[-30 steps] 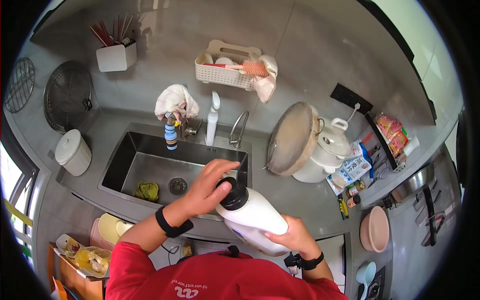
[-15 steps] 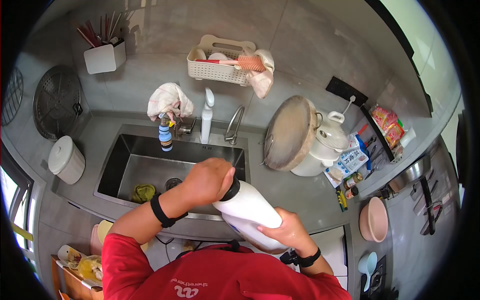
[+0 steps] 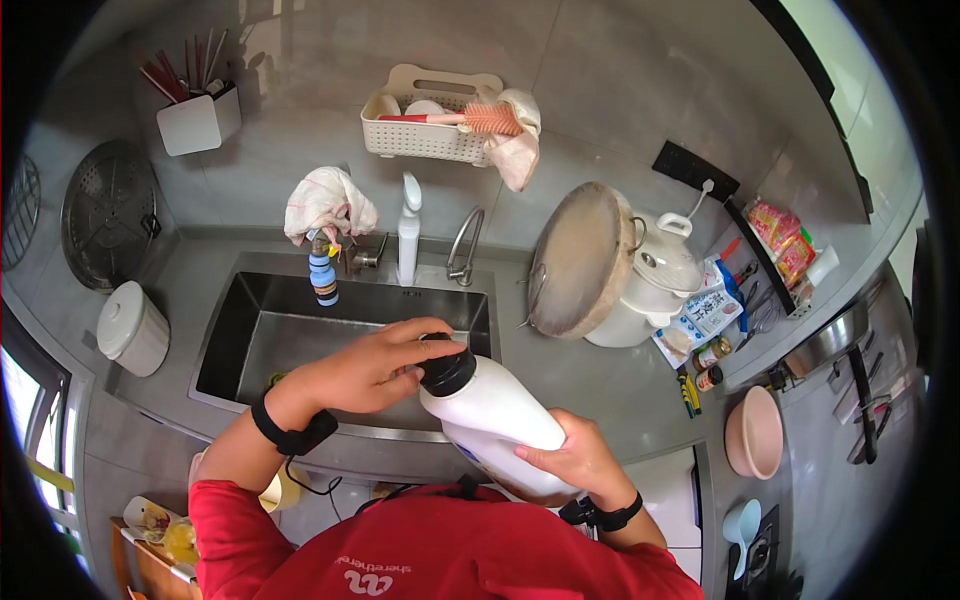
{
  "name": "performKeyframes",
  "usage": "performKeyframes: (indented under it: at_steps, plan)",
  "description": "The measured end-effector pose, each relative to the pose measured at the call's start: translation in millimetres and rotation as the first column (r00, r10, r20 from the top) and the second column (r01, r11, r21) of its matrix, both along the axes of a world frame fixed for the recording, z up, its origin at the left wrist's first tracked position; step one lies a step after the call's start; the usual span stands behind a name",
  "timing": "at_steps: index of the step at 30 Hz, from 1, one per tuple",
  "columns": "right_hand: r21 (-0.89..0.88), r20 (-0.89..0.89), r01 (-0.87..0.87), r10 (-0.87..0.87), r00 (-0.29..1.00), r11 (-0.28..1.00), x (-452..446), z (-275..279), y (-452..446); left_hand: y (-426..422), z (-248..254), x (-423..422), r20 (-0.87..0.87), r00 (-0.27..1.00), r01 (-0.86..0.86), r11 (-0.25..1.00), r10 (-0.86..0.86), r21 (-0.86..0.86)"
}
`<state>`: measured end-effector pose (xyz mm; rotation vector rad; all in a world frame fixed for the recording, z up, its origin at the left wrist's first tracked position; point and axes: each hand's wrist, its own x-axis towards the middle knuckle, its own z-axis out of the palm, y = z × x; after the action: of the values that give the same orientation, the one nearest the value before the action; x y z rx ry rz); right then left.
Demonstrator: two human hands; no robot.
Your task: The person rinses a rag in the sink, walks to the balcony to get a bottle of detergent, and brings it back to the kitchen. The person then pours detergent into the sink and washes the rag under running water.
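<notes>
A large white bottle [image 3: 505,410] with a black cap [image 3: 447,372] is tilted over the front edge of the sink [image 3: 330,330], its cap end pointing up and left. My right hand [image 3: 575,455] is wrapped round the bottle's body, thumb lying across the near side. At the cap is my left hand [image 3: 365,370]; its fingers reach over the top and side of the cap in a loose grip. The cap sits on the bottle's neck. Part of the bottle's lower end is hidden by my right hand and the red shirt.
Behind the sink stand a tap with a cloth [image 3: 330,205] over it, a white spout [image 3: 409,235] and a curved metal tap [image 3: 465,245]. To the right are a round wooden board [image 3: 580,260], a white pot [image 3: 665,265] and a pink basin [image 3: 753,433]. A lidded canister [image 3: 133,328] stands left.
My left hand has loosened from a closed fist round the cap, its fingers now straighter, and shifted slightly left. More of the cap shows. The bottle and my right hand stay nearly in place.
</notes>
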<state>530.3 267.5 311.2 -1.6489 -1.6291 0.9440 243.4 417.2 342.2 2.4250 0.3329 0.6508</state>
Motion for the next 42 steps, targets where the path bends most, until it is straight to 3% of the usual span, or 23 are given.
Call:
performKeyframes:
  at_steps: [8,11,13,17,19,20,22,23,26,27,28,30,35,37,38,40,42]
  plan:
    - [-0.006,-0.011,-0.036,0.036,0.999,0.999,-0.1,10.7,-1.3,-1.9,6.8,-2.4,0.014,0.999,-0.035,0.999,0.035,-0.005]
    - [-0.002,-0.030,-0.031,0.030,0.999,1.000,-3.3,11.6,-1.1,-4.7,11.5,1.8,-0.078,0.987,-0.148,0.987,0.142,-0.067]
    - [-0.018,-0.005,-0.057,0.057,0.998,0.998,-4.1,11.3,-1.0,-7.2,14.5,8.8,-0.368,0.844,-0.405,0.913,0.391,0.044]
    - [-0.014,0.080,-0.084,0.085,0.993,0.996,-3.2,10.1,-2.6,-0.3,2.3,12.8,-0.502,0.727,-0.496,0.864,0.468,0.089]
    - [0.003,0.021,-0.061,0.061,0.998,0.998,0.2,4.4,-3.1,-11.7,4.5,10.2,-0.095,0.864,-0.503,0.859,0.495,-0.094]
    - [-0.002,0.016,-0.060,0.060,0.998,0.998,1.4,3.4,-3.7,-13.3,5.4,9.5,-0.101,0.864,-0.502,0.859,0.494,-0.097]
    - [-0.013,-0.001,-0.007,0.007,1.000,1.000,3.6,3.7,-3.0,-14.2,7.3,7.9,0.188,0.962,-0.210,0.977,0.200,0.037]
    - [0.008,-0.045,0.004,-0.004,0.999,1.000,3.5,3.5,-2.6,-13.4,7.2,3.9,0.076,0.993,-0.095,0.995,0.093,0.019]
    - [-0.004,-0.041,-0.004,0.004,0.999,1.000,1.1,10.1,-4.0,-7.9,-0.5,1.2,-0.021,0.994,-0.105,0.985,0.108,0.138]
    - [-0.006,-0.041,-0.008,0.008,0.999,1.000,1.3,9.7,-3.8,-11.1,1.2,3.9,0.087,0.986,-0.155,0.980,0.145,0.125]
    - [-0.006,-0.036,-0.016,0.016,0.999,1.000,1.6,9.0,-3.9,-12.7,3.9,4.0,0.087,0.985,-0.158,0.979,0.148,0.125]
    - [-0.006,-0.029,-0.028,0.028,0.999,1.000,1.7,8.6,-4.3,-13.2,7.9,3.9,-0.030,0.939,-0.343,0.935,0.341,-0.089]
    - [0.043,0.003,-0.054,0.054,0.999,0.998,-0.3,7.3,-5.6,-12.6,-2.2,8.1,-0.088,0.867,-0.498,0.843,0.491,-0.201]
    - [0.021,-0.023,-0.034,0.035,0.999,0.999,1.8,5.4,-5.5,-10.7,-4.2,9.1,0.232,0.946,-0.244,0.969,0.226,0.049]
    - [0.005,-0.047,-0.018,0.018,0.999,1.000,2.6,5.2,-4.7,-10.1,-5.2,7.5,0.232,0.946,-0.243,0.969,0.226,0.048]
    - [0.001,-0.047,-0.020,0.020,0.999,1.000,3.1,7.0,-4.4,-9.3,-7.7,3.2,0.072,0.996,-0.029,0.977,0.045,-0.210]
    - [-0.005,-0.046,-0.027,0.026,0.999,1.000,3.2,7.5,-3.9,-12.8,-1.6,5.0,0.116,0.984,-0.111,0.975,0.135,-0.192]
